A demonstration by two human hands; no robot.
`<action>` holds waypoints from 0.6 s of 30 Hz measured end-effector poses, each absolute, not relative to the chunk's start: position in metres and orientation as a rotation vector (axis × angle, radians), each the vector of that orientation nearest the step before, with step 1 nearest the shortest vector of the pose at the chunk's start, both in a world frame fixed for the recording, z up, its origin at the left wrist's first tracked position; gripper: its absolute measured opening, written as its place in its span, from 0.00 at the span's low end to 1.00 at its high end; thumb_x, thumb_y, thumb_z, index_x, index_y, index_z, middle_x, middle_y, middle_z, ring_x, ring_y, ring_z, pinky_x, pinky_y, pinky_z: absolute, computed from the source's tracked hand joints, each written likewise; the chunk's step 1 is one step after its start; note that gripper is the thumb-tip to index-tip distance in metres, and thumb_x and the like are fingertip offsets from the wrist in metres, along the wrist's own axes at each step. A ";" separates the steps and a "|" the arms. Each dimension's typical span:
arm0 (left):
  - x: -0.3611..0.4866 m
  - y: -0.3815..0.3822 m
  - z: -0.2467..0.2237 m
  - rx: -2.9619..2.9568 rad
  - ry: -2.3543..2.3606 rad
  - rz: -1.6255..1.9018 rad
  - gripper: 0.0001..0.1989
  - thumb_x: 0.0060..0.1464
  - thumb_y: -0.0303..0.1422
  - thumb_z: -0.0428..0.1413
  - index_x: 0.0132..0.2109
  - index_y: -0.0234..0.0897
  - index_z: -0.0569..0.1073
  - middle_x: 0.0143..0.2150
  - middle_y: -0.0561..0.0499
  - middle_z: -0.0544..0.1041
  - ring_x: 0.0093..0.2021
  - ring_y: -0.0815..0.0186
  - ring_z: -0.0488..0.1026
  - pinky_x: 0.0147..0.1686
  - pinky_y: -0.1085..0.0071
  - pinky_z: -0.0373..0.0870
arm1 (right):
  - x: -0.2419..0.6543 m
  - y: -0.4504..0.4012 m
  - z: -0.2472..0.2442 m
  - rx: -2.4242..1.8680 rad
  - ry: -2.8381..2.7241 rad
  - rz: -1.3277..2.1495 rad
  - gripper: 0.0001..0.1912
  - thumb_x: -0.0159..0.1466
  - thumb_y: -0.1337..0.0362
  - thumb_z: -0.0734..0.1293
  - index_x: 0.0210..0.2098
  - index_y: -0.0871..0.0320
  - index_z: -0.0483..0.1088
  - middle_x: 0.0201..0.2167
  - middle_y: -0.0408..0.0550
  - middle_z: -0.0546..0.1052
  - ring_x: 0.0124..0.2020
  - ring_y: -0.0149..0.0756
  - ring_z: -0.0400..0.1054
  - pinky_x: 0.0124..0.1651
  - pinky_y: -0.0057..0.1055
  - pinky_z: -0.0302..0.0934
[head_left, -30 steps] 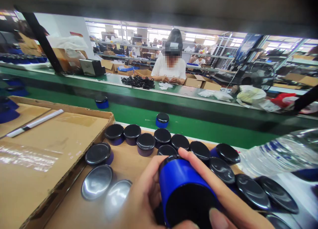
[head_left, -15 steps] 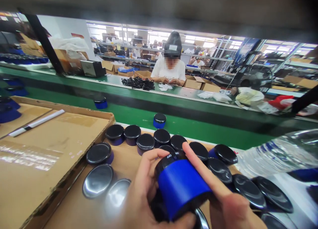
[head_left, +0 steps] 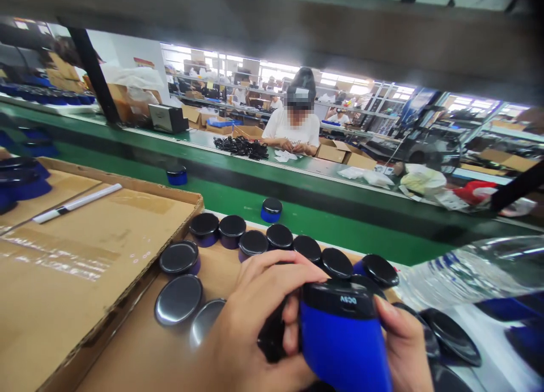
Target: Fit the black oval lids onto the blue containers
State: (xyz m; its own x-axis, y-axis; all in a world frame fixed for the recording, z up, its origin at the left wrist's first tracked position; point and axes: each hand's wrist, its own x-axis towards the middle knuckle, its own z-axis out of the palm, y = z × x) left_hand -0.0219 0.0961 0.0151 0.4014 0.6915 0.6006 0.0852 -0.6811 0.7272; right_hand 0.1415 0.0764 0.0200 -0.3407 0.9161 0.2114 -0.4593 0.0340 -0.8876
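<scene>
"Gripping something, were you?"

"Yes. My left hand (head_left: 259, 307) curled its fingers (head_left: 276, 270) around a blue cylinder (head_left: 342, 341), and my right hand (head_left: 408, 344) pressed against the cylinder's other side. The grip was closed from both sides."

"Where was the cylinder?"

"Low in view, tilted and lifted above a brown cardboard sheet (head_left: 114, 346). Its black top (head_left: 335, 297) faced up, with small white lettering (head_left: 348, 299) on it. A dark lump (head_left: 272, 338) sat by my left fingers, too shadowed to tell what it was."

"What lay around it?"

"Black-capped cylinders (head_left: 253, 243) stood in a loose row just beyond my hands, with two shiny discs (head_left: 178, 299) to the left. A clear plastic bag (head_left: 463, 273) lay on the right, and a white marker (head_left: 76, 203) lay on a cardboard flap (head_left: 102, 239)."

"And further off?"

"A blue cylinder (head_left: 272, 209) sat on a green conveyor (head_left: 323, 216), and a co-worker (head_left: 293, 134) faced me across it, hands near a heap of black cables (head_left: 241, 147)."
</scene>
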 end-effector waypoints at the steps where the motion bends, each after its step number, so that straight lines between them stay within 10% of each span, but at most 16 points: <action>1: -0.022 0.097 0.017 2.058 0.665 1.285 0.30 0.48 0.29 0.66 0.58 0.47 0.68 0.53 0.53 0.77 0.60 0.58 0.67 0.60 0.65 0.61 | 0.140 0.076 0.020 -0.506 -1.127 1.635 0.27 0.63 0.39 0.58 0.46 0.47 0.78 0.38 0.52 0.81 0.36 0.53 0.78 0.36 0.48 0.74; 7: -0.026 0.106 0.048 2.459 0.699 1.151 0.27 0.50 0.29 0.63 0.58 0.38 0.70 0.51 0.48 0.78 0.54 0.56 0.71 0.59 0.60 0.56 | 0.140 0.070 0.017 -0.610 -0.937 1.665 0.28 0.54 0.32 0.68 0.37 0.46 0.79 0.30 0.45 0.80 0.36 0.51 0.77 0.44 0.49 0.72; 12: -0.035 0.126 0.080 2.468 0.680 1.036 0.38 0.49 0.55 0.62 0.60 0.33 0.71 0.54 0.38 0.76 0.55 0.49 0.71 0.56 0.55 0.64 | 0.151 0.075 0.013 -0.565 -0.924 1.641 0.31 0.55 0.32 0.67 0.45 0.47 0.78 0.36 0.45 0.80 0.35 0.41 0.76 0.42 0.36 0.73; 15: -0.039 0.139 0.070 2.249 0.782 1.072 0.28 0.60 0.48 0.55 0.57 0.29 0.72 0.53 0.36 0.76 0.56 0.49 0.71 0.58 0.54 0.64 | 0.153 0.076 0.008 -0.720 -0.892 1.554 0.38 0.47 0.28 0.69 0.45 0.49 0.78 0.37 0.45 0.80 0.34 0.38 0.75 0.40 0.30 0.71; 18: -0.038 0.142 0.049 2.217 0.739 1.059 0.36 0.50 0.45 0.64 0.61 0.29 0.68 0.58 0.36 0.73 0.59 0.49 0.69 0.60 0.54 0.63 | 0.152 0.076 0.002 -0.802 -0.906 1.464 0.43 0.46 0.26 0.65 0.47 0.49 0.77 0.38 0.46 0.80 0.35 0.40 0.75 0.41 0.31 0.71</action>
